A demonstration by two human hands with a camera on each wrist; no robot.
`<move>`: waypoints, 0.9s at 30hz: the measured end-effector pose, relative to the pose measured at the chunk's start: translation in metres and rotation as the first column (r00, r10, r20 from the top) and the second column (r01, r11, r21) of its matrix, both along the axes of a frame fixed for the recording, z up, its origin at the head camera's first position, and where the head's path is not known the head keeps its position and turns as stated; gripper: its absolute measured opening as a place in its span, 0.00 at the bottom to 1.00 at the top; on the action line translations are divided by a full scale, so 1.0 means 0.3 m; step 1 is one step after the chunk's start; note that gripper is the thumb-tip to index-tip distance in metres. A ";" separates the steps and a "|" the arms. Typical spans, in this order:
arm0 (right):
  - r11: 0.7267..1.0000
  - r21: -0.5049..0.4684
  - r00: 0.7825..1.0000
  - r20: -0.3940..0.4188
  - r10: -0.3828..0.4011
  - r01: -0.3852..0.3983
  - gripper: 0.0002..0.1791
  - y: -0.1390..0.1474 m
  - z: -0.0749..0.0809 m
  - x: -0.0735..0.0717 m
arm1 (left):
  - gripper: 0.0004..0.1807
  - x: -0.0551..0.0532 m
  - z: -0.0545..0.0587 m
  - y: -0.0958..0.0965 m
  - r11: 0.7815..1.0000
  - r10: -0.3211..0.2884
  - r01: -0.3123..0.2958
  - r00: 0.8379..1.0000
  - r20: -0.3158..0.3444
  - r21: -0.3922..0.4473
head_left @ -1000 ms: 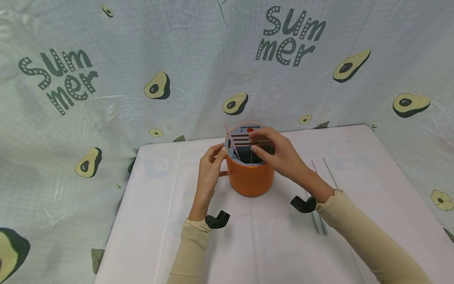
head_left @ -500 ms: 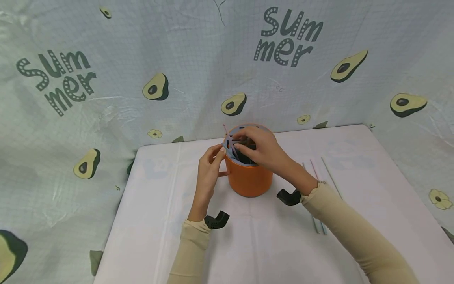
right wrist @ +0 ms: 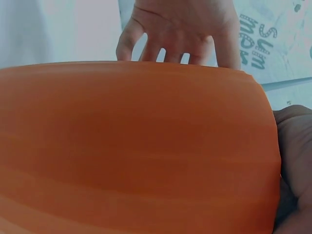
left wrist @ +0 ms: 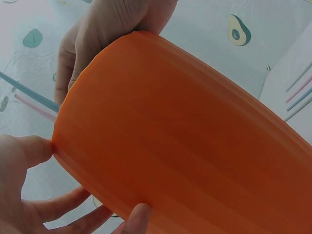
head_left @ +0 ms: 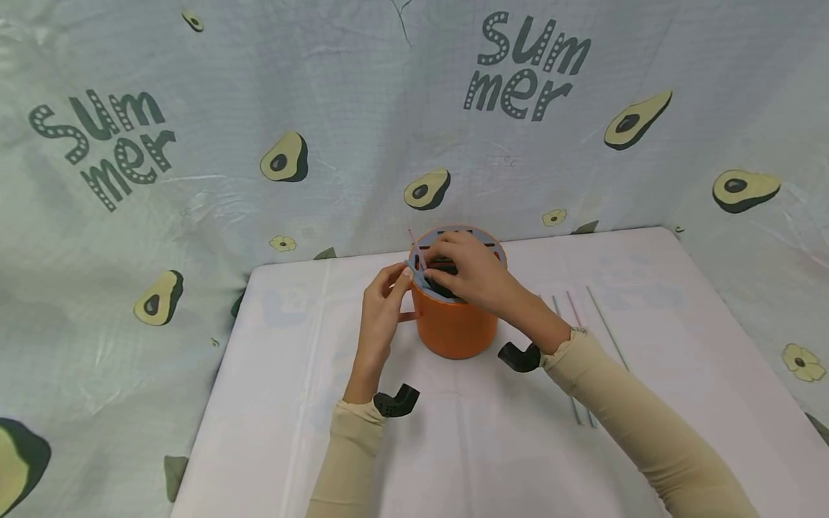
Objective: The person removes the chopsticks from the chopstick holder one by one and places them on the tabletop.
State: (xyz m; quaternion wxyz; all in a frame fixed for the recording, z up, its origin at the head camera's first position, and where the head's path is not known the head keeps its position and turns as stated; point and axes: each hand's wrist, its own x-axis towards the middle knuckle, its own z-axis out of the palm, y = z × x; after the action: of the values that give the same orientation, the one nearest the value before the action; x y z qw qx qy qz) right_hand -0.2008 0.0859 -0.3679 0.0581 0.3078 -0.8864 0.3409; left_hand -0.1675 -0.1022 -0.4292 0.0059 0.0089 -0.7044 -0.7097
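An orange tub with a grey slotted top stands upright on the table. My left hand holds it on the left side, thumb at the rim and other fingers spread along the wall. My right hand reaches over the mouth from the right, fingers bent, with fingertips right at a thin pink stick that leans out at the left. Whether they pinch it, I cannot tell. Beside it in the left wrist view, a blue-grey stick also projects past the rim. The dark inside is partly hidden by my right hand.
Several thin sticks lie on the white table to the right, among them a pink stick and a green stick, partly under my right forearm. An avocado-print sheet hangs behind the table.
My right hand has moved left across the mouth of the tub, its fingertips coming up to the leaning pink stick. My left hand and the tub have stayed in place.
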 end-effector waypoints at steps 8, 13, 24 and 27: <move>1.000 0.005 1.000 0.012 -0.001 0.001 0.06 0.001 0.007 0.003 | 0.23 0.003 0.006 -0.001 1.000 0.003 -0.003 1.000 0.005 -0.001; 0.997 -0.082 0.992 0.126 -0.002 0.013 0.05 0.014 0.015 0.013 | 0.22 0.002 0.003 0.001 1.000 0.003 -0.003 1.000 0.004 -0.001; 0.960 -0.254 0.965 0.259 -0.050 0.118 0.10 0.052 0.039 0.052 | 0.22 0.004 0.008 0.005 1.000 0.008 -0.008 1.000 0.009 -0.007; 0.935 -0.331 0.964 0.265 -0.036 0.126 0.11 0.066 0.042 0.054 | 0.21 0.004 0.011 0.005 1.000 0.012 -0.012 1.000 0.014 -0.012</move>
State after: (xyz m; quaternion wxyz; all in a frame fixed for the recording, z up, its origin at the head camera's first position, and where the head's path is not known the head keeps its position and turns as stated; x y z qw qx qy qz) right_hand -0.1845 0.1058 -0.3553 0.0112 0.2095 -0.8250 0.5248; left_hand -0.1663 -0.1007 -0.4260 0.0052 0.0180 -0.7084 -0.7055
